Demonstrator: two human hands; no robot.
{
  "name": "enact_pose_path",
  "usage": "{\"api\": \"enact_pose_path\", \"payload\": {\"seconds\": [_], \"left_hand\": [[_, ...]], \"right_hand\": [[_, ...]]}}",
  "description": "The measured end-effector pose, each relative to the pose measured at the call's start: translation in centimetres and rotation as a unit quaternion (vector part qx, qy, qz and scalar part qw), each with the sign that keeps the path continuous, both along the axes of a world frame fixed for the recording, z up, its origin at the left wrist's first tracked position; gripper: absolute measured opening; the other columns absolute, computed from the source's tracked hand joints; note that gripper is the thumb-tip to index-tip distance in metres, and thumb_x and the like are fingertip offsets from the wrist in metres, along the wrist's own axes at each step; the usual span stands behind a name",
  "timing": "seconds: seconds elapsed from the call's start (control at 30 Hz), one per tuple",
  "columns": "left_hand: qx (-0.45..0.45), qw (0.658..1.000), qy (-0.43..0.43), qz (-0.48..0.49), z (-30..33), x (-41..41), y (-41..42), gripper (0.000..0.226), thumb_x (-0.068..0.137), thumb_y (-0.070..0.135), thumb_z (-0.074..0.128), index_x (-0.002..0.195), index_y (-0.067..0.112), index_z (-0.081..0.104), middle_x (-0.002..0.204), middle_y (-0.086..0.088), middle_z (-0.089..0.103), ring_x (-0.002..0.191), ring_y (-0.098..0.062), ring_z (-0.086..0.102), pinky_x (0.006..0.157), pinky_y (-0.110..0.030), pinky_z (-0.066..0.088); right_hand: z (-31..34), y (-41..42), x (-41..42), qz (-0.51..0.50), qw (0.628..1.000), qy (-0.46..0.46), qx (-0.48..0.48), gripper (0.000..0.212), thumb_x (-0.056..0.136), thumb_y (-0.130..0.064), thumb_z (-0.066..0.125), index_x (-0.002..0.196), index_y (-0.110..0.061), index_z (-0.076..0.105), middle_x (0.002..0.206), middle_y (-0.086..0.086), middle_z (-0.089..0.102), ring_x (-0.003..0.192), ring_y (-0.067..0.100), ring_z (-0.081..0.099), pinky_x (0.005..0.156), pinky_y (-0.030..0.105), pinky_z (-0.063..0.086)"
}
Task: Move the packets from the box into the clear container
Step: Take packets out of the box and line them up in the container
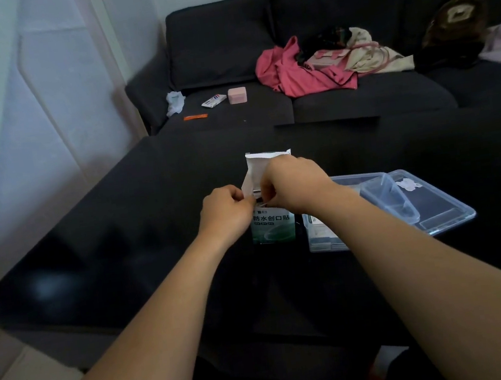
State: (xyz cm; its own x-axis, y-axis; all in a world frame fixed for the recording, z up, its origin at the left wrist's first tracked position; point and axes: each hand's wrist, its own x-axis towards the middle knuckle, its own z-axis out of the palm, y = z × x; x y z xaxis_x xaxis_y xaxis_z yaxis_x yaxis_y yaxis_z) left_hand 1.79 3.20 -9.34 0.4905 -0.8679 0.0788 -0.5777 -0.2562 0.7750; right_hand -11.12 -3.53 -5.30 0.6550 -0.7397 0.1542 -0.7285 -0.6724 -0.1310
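A small green-and-white box (272, 226) stands upright in the middle of the black table (107, 239), its white top flap (258, 165) raised. My left hand (225, 213) grips the box at its upper left edge. At the box's open top, my right hand (292, 181) has its fingers pinched; what they hold is hidden. To the right of the box sits the clear container (379, 193), partly covered by my right forearm. A few flat packets (320, 233) lie inside its near end.
The container's clear lid (447, 213) lies under and beside it on the right. Behind the table is a dark sofa (225, 44) with pink clothing (298, 73), a pink case (237, 95), a small white packet (213, 101) and an orange strip (195, 117).
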Motion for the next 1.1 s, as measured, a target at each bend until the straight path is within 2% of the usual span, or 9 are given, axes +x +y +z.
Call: {"api": "enact_pose_path", "payload": {"seconds": [0.13, 0.23, 0.37, 0.63, 0.7, 0.83, 0.9, 0.97, 1.1], "left_hand": [[0.005, 1.0, -0.022, 0.006, 0.0, 0.2, 0.0, 0.028, 0.093, 0.028, 0.059, 0.066, 0.019, 0.056, 0.078, -0.007, 0.069, 0.077, -0.025, 0.067, 0.062, -0.035, 0.05], [0.002, 1.0, -0.03, 0.006, 0.0, 0.3, 0.0, 0.03, 0.095, 0.031, 0.051, 0.072, 0.014, 0.06, 0.079, -0.011, 0.069, 0.078, -0.031, 0.069, 0.075, -0.045, 0.057], [-0.001, 0.999, -0.045, -0.004, -0.1, 0.4, 0.1, 0.039, 0.101, 0.031, 0.035, 0.082, 0.011, 0.063, 0.086, -0.016, 0.07, 0.085, -0.036, 0.068, 0.084, -0.05, 0.055], [-0.018, 0.999, -0.038, 0.009, -0.4, 1.2, 0.2, 0.047, 0.104, 0.033, 0.028, 0.093, 0.008, 0.066, 0.082, -0.016, 0.068, 0.083, -0.037, 0.066, 0.079, -0.056, 0.057], [-0.024, 0.999, -0.037, 0.015, -0.4, 1.3, 0.2, 0.047, 0.105, 0.035, 0.029, 0.092, 0.009, 0.066, 0.085, -0.013, 0.068, 0.086, -0.034, 0.065, 0.081, -0.05, 0.057], [-0.097, 0.994, -0.006, 0.042, 0.0, 0.9, 0.1, 0.051, 0.106, 0.051, 0.028, 0.099, 0.013, 0.062, 0.098, -0.002, 0.062, 0.085, -0.013, 0.056, 0.074, -0.031, 0.041], [-0.17, 0.985, -0.005, 0.027, 0.0, 1.0, 0.0, 0.058, 0.097, 0.066, 0.033, 0.115, 0.018, 0.061, 0.117, -0.003, 0.06, 0.104, -0.016, 0.057, 0.09, -0.034, 0.048], [-0.213, 0.976, -0.049, 0.0, -0.1, 1.0, 0.2, 0.061, 0.09, 0.069, 0.037, 0.125, 0.023, 0.059, 0.127, 0.0, 0.053, 0.119, -0.017, 0.051, 0.101, -0.034, 0.044], [-0.27, 0.957, -0.085, -0.063, 0.8, 0.5, 0.4, 0.047, 0.095, 0.058, 0.039, 0.105, 0.023, 0.07, 0.121, 0.007, 0.051, 0.121, -0.017, 0.046, 0.1, -0.017, 0.035]], "right_hand": [[0.1, 0.1, 0.1, 0.006, 1.0, 0.012, -0.012, 0.008, 0.088, -0.017, 0.071, 0.089, -0.022, 0.077, 0.099, 0.006, 0.069, 0.086, 0.028, 0.066, 0.071, 0.033, 0.051], [0.4, 0.2, 0.0, 0.01, 0.999, 0.015, -0.034, 0.013, 0.087, -0.017, 0.071, 0.081, -0.028, 0.068, 0.101, 0.006, 0.069, 0.089, 0.029, 0.065, 0.069, 0.031, 0.045], [0.7, 0.5, -0.1, 0.022, 0.998, 0.013, -0.058, 0.008, 0.087, -0.022, 0.072, 0.091, -0.028, 0.075, 0.102, 0.004, 0.07, 0.092, 0.028, 0.065, 0.069, 0.031, 0.043], [1.9, 0.7, 0.2, 0.044, 0.992, -0.06, -0.105, 0.009, 0.091, -0.025, 0.068, 0.097, -0.027, 0.075, 0.101, 0.002, 0.066, 0.097, 0.027, 0.062, 0.072, 0.033, 0.041], [2.3, 0.6, 0.0, 0.054, 0.99, -0.091, -0.094, 0.008, 0.091, -0.026, 0.071, 0.096, -0.026, 0.077, 0.103, 0.002, 0.067, 0.098, 0.026, 0.062, 0.074, 0.033, 0.044], [2.9, 0.1, -0.7, 0.061, 0.985, -0.149, -0.065, 0.007, 0.085, -0.029, 0.078, 0.088, -0.024, 0.078, 0.096, -0.001, 0.072, 0.093, 0.025, 0.065, 0.076, 0.034, 0.051], [3.0, -0.2, -1.1, 0.06, 0.982, -0.171, -0.047, 0.006, 0.082, -0.029, 0.08, 0.084, -0.024, 0.077, 0.091, -0.001, 0.073, 0.088, 0.023, 0.067, 0.078, 0.039, 0.055], [3.1, -0.5, -1.6, 0.065, 0.98, -0.187, -0.022, 0.007, 0.083, -0.025, 0.08, 0.084, -0.019, 0.077, 0.087, -0.001, 0.073, 0.08, 0.02, 0.067, 0.078, 0.042, 0.057], [4.0, -0.5, -2.5, 0.085, 0.966, -0.242, 0.034, 0.004, 0.085, -0.012, 0.079, 0.085, -0.009, 0.077, 0.075, 0.0, 0.071, 0.061, 0.01, 0.067, 0.067, 0.039, 0.062]]}}
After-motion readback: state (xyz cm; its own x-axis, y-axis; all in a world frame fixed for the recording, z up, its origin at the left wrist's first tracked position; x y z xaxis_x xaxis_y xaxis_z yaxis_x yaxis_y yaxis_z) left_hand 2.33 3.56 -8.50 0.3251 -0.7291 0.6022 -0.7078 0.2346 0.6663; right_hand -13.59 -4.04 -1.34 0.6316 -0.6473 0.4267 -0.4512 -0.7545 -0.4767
